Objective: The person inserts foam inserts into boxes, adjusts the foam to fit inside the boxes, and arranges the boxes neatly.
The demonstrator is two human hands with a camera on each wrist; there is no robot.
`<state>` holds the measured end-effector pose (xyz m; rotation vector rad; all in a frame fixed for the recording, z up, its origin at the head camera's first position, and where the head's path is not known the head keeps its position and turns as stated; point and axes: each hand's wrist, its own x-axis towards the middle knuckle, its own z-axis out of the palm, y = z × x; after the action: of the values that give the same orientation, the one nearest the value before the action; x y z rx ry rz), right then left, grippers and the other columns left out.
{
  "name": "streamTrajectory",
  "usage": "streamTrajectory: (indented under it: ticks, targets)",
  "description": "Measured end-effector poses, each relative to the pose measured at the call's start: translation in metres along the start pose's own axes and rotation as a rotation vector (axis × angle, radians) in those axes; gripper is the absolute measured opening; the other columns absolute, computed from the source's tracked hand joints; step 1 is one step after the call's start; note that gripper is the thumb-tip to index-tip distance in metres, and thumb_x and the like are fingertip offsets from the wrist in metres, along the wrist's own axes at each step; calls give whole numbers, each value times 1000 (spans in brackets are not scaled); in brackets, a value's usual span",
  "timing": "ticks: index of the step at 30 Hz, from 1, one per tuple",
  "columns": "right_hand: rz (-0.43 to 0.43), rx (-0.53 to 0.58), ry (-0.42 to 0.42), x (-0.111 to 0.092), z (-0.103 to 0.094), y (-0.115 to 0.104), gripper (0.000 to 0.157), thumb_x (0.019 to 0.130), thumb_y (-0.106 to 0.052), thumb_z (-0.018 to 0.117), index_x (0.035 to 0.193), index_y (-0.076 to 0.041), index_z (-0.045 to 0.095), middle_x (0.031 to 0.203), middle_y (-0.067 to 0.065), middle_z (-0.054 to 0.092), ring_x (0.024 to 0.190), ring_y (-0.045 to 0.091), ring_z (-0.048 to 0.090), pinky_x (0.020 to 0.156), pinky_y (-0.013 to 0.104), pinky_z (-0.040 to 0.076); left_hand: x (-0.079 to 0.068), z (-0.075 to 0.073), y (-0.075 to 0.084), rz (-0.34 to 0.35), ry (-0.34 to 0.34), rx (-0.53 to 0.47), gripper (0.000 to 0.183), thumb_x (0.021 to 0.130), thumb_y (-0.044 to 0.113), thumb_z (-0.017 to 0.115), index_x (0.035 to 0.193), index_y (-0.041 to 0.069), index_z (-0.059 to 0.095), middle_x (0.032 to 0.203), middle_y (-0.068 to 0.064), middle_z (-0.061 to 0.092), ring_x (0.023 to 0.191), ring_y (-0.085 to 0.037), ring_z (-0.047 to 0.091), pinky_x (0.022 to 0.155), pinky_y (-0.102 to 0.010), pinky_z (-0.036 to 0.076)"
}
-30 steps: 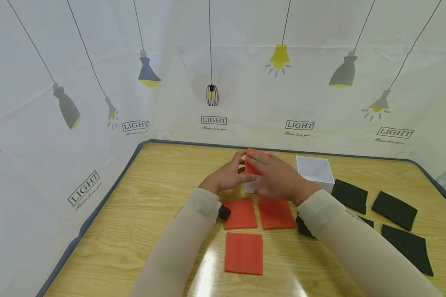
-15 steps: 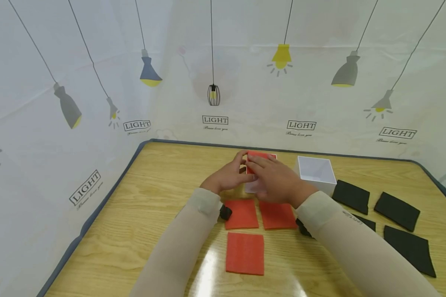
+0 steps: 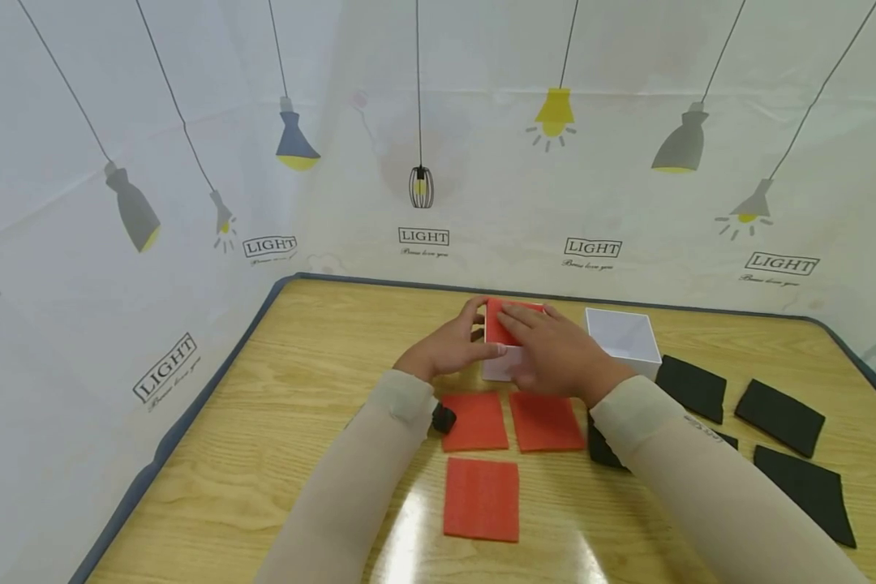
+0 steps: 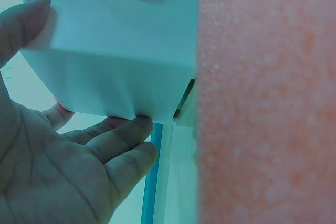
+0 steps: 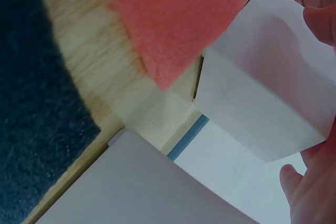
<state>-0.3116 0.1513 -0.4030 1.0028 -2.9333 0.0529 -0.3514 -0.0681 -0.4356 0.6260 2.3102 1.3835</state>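
Observation:
A white box (image 3: 492, 369) stands near the table's far edge, with a red foam square (image 3: 498, 326) lying in its top opening. My left hand (image 3: 445, 349) grips the box at its left: thumb against the front wall, fingers along the side, as the left wrist view shows on the white box (image 4: 121, 30). My right hand (image 3: 560, 353) lays extended fingers flat over the red square. Several fingers overlap the square's right part and hide it. In the right wrist view, fingers of my right hand (image 5: 317, 192) show beside the box's side wall (image 5: 252, 111).
Three more red foam squares (image 3: 482, 499) lie in front of the box. A second white box (image 3: 623, 335) stands just right of my right hand. Several black foam pieces (image 3: 779, 415) are spread over the right side, one partly under my right forearm. A printed curtain (image 3: 482, 195) hangs behind.
The red square has sunk from a tilted position to lie level in the box's opening. My right hand has slid slightly right across it. My left hand has kept its place.

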Motion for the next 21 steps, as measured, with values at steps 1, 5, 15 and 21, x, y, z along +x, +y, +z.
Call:
streamTrajectory:
  ticks: [1,5,15,21]
  targets:
    - [-3,3,4,0,0,1,90,91,-43,77,163,-6,39,168,11,40,157,32,35,128,60,20,0,0,0,1,0,-1,99,97,41,75,168,25,9,169,-11,33,154,-36,39,123,-50,38]
    - [-21,8,18,0,1,2,89,88,-42,80,160,-4,43,166,12,43,156,32,37,128,60,21,0,0,0,1,-5,-7,99,97,40,75,169,24,8,169,-10,33,154,-36,38,123,-50,37]
    - [-8,5,-25,5,3,0,87,87,-40,81,160,-6,45,163,11,47,155,31,38,129,58,19,-1,0,2,-14,-3,-17,101,97,39,76,169,22,8,169,-11,33,155,-36,38,123,-50,38]
    - [6,4,-46,6,3,-2,82,87,-38,81,156,-8,51,160,10,52,153,31,41,129,60,17,-2,0,2,-23,2,-22,101,96,39,76,169,23,8,170,-11,32,155,-37,37,122,-52,38]
